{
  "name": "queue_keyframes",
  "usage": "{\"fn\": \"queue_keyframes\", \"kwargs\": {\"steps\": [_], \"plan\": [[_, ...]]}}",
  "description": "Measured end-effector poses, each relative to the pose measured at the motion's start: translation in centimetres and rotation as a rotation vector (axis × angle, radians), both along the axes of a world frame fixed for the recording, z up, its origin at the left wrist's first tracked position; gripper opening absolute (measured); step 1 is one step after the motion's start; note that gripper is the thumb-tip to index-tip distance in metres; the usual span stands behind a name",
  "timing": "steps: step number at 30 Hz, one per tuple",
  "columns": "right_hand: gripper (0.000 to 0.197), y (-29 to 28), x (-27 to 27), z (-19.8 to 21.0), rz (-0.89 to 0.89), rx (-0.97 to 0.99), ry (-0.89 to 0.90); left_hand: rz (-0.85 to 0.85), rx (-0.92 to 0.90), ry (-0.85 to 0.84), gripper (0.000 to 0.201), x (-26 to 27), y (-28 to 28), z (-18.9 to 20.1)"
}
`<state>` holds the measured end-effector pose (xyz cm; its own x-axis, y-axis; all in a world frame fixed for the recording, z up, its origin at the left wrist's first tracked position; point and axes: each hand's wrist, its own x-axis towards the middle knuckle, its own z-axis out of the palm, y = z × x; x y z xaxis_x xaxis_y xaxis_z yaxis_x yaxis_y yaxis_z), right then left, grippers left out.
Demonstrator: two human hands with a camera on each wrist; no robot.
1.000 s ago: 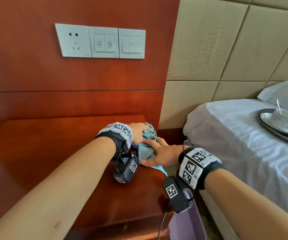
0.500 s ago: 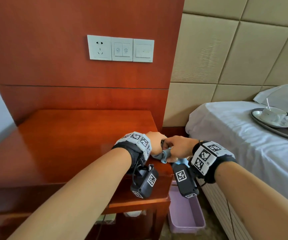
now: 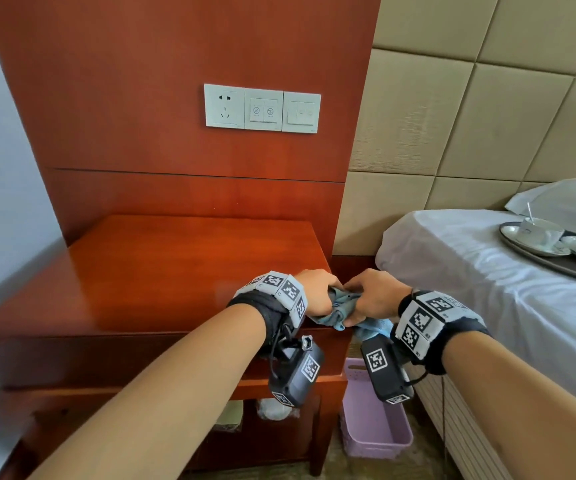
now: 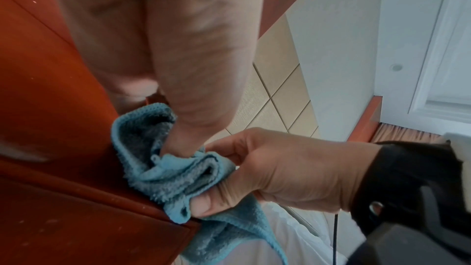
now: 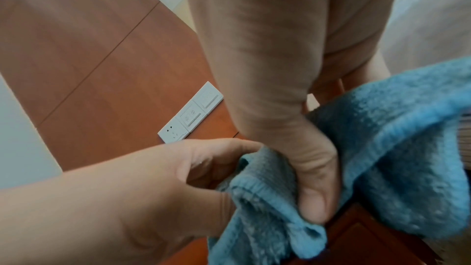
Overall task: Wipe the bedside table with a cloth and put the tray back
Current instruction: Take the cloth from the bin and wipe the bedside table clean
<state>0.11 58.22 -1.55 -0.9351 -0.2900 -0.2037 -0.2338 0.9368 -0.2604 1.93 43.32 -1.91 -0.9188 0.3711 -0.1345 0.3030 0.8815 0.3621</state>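
the blue cloth (image 3: 340,308) is bunched up at the front right corner of the wooden worktop (image 3: 175,271), held between both hands right at that edge. the left hand (image 3: 317,292) grips one crumpled end, its fingers curled over the folds and its thumb pressed into them, as the left wrist view shows. the right hand (image 3: 374,296) pinches the other end between thumb and curled fingers, and a loose flap of the cloth hangs down past the worktop's corner below it. the two hands sit close together, almost touching, with the cloth between them.

the tray (image 3: 556,263) is well apart from the worktop, lying on the white-sheeted bed (image 3: 487,296) to the right. on it stand a white cup (image 3: 541,232) with a spoon in it, on a saucer, and more white crockery beside it at the frame's edge. a pillow (image 3: 566,199) lies behind the tray.

a lilac plastic bin (image 3: 376,431) stands on the floor between the worktop and the bed. on the red wood wall panel above the worktop is a white socket and switch plate (image 3: 262,109). the padded beige headboard (image 3: 470,116) rises behind the bed.
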Motion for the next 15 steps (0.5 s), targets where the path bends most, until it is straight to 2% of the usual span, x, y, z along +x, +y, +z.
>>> {"fn": "queue_keyframes", "kwargs": {"steps": [3, 6, 10, 15], "plan": [[0.038, -1.6, 0.2, 1.2, 0.01, 0.162, 0.015, -0.002, 0.039, -0.008, 0.054, 1.3, -0.7, 0.3], [0.038, -4.2, 0.7, 2.2, 0.051, 0.285, -0.019, 0.018, 0.047, -0.003, 0.056, 2.4, -2.0, 0.6], [0.036, -8.9, 1.7, 1.9, 0.103, 0.203, -0.002, 0.098, -0.005, -0.033, 0.054, 3.8, -6.3, 1.6], [0.043, -17.3, 3.5, 1.7, 0.241, 0.126, -0.008, 0.243, -0.011, -0.079, 0.053, 6.3, -14.6, 1.6]]}}
